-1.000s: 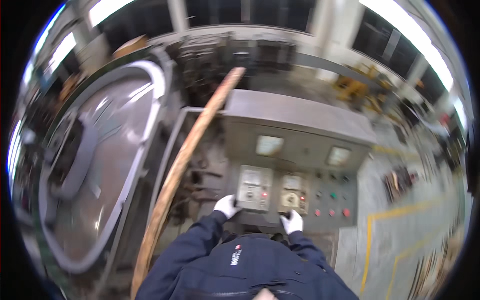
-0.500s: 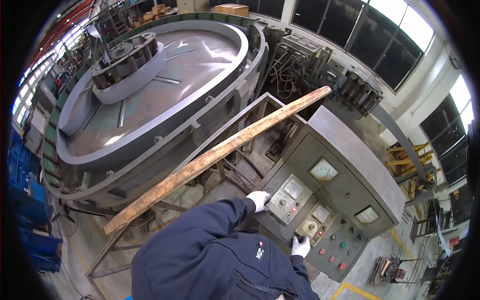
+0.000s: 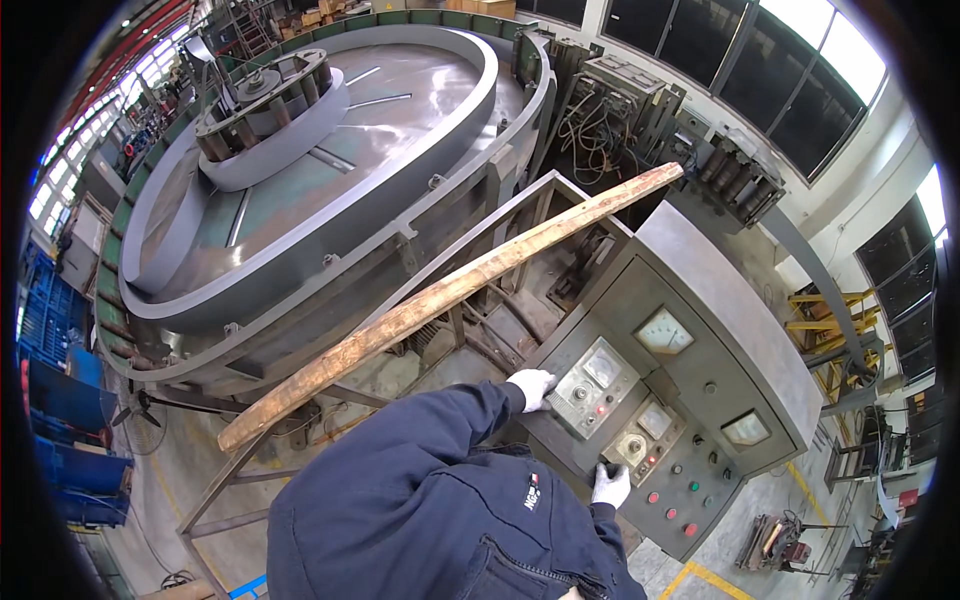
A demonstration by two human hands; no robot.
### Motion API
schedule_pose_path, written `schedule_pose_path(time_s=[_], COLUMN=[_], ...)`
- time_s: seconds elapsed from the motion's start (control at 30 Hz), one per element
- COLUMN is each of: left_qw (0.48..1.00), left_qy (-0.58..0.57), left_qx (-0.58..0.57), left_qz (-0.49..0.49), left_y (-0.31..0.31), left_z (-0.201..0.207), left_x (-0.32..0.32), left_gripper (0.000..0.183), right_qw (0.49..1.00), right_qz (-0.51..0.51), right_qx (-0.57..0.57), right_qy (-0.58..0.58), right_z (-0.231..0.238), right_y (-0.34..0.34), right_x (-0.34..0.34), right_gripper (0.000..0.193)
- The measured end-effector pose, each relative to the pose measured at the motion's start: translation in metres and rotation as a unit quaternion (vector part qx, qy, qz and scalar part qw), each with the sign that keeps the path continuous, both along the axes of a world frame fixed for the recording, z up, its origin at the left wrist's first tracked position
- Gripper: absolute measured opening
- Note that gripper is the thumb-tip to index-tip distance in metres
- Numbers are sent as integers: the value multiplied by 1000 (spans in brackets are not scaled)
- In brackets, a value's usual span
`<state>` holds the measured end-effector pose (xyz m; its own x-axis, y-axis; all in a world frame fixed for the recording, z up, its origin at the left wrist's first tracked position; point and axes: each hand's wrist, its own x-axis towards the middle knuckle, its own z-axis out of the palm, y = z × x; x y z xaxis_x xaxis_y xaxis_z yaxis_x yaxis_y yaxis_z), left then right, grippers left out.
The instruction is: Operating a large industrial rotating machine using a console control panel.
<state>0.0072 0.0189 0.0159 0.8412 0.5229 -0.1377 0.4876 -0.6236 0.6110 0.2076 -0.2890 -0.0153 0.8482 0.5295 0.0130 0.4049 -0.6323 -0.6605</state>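
Both my hands wear white gloves and are at a grey control console [image 3: 690,380] with a sloping panel. My left hand [image 3: 533,388] is curled over the panel's upper left edge, beside a light control plate [image 3: 585,395] with a meter, a knob and a small red light. Lower down, my right hand [image 3: 611,485] rests against the panel at the corner of a second control plate [image 3: 640,440], also with a knob and a meter. Two of its fingers show apart; the rest are hidden. Red and green push buttons [image 3: 693,486] lie to its right.
A long wooden beam [image 3: 450,295] slants across a metal frame beyond my left arm. Behind it stands a large round machine [image 3: 400,240] with a grey ring wall and a slotted metal table. Cables [image 3: 590,135] hang at the back. Blue metal bins [image 3: 75,440] stand far left.
The view has shifted, so the console and both hands appear farther right in the picture. Both hands keep their places on the panel.
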Motion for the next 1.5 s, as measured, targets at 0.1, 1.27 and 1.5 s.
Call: schedule_pose_path(time_s=[0.1, 1.27, 1.5], left_qw=[1000, 1000, 1000], left_qy=[0, 2, -14], left_qx=[0, -6, -15], left_qz=[3, 1, 4], left_y=[-1, -1, -2], left_z=[-3, 1, 1], left_x=[-1, 0, -1], left_gripper=[50, 47, 47], right_qw=[1000, 1000, 1000], right_qz=[3, -3, -1], right_qx=[0, 6, 6], right_qy=[0, 10, 0], right_z=[0, 5, -2], right_y=[1, 1, 1], right_x=[1, -1, 2], right_gripper=[24, 25, 25])
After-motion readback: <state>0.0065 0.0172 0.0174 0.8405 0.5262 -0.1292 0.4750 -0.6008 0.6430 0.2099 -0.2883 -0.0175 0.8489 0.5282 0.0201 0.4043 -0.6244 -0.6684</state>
